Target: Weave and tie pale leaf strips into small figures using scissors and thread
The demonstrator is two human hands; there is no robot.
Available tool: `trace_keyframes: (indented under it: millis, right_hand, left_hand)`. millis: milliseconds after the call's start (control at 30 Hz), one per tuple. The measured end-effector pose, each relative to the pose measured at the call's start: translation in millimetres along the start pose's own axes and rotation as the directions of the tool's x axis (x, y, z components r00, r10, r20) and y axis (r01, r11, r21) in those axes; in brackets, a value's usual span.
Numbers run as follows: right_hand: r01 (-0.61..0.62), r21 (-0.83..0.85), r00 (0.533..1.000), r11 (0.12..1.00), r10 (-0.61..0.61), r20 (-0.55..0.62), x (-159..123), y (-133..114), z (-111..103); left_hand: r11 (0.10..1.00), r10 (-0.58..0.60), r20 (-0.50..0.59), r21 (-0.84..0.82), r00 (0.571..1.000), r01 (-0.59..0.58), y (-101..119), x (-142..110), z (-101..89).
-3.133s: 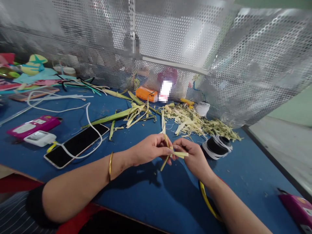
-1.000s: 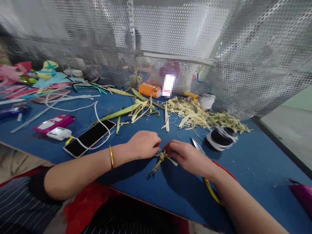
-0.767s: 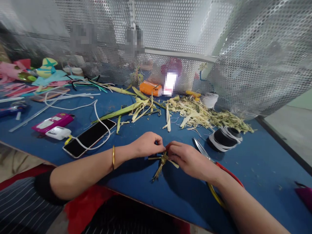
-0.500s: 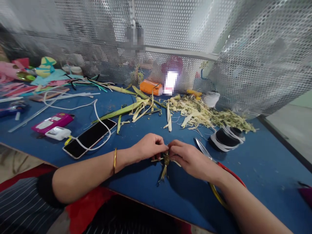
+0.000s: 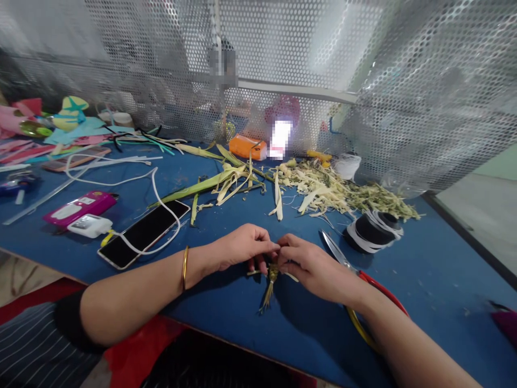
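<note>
A small woven figure of dry plant strips (image 5: 273,272), with a frayed tail end pointing toward me, is held low over the blue table between my hands. My left hand (image 5: 250,248) is closed, thumb and fingers pinching at its upper end. From the other side my right hand (image 5: 305,261) pinches the same end, fingertips meeting the left ones. Fingers hide the top of the figure. Short pale strips stick out at both sides. Beside my right wrist lie scissors (image 5: 337,250) with red and yellow handles, partly under the forearm.
Corn husk leaves (image 5: 226,180) and a heap of shredded husk (image 5: 323,188) lie at the back. A black spool with white cord (image 5: 374,231) stands right. Left are a phone (image 5: 143,234), white cable and purple device (image 5: 83,207). A perforated silver sheet (image 5: 283,48) hangs behind.
Both hands keep their pinch at the figure's upper end. The figure's tail has swung slightly left and toward me. The view has shifted a little.
</note>
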State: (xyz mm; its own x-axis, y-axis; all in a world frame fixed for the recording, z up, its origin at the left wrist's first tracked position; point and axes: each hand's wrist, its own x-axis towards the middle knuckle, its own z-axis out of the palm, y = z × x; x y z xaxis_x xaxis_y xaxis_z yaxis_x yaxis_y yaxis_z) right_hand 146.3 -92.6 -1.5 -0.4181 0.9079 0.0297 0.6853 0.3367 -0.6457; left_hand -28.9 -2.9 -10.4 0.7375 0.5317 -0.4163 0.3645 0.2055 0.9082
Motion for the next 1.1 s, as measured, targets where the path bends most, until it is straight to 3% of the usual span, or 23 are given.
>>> trace_keyframes:
  millis: [300, 567, 700, 833, 1000, 1100]
  right_hand:
    - [-0.040, 0.137, 0.998, 0.990, 0.045, -0.033, 2, 4, 5]
    - [-0.104, 0.272, 0.990, 0.957, 0.126, -0.063, 5, 7, 3]
    - [-0.229, 0.271, 0.960, 0.935, 0.263, -0.096, 5, 11, 1]
    - [-0.380, 0.437, 0.895, 0.815, 0.443, -0.047, 6, 13, 3]
    - [-0.290, 0.679, 0.909, 0.674, 0.415, -0.024, 9, 2, 7]
    - [-0.129, 0.722, 0.929, 0.679, 0.338, -0.152, 11, 2, 6]
  left_hand:
    - [0.995, -0.052, 0.095, -0.080, 0.994, 0.060, 0, 2, -5.4]
    - [0.995, -0.087, 0.096, -0.037, 0.992, 0.091, 3, 1, -3.7]
    - [0.995, -0.092, 0.079, -0.032, 0.993, 0.094, 3, 2, -2.4]
    - [0.998, -0.069, 0.086, -0.007, 0.994, 0.069, 1, 2, -2.5]
    - [1.000, -0.028, 0.054, 0.012, 0.998, 0.027, -1, 2, 1.9]
    - [1.000, -0.007, 0.014, -0.010, 1.000, 0.007, -2, 1, 5.3]
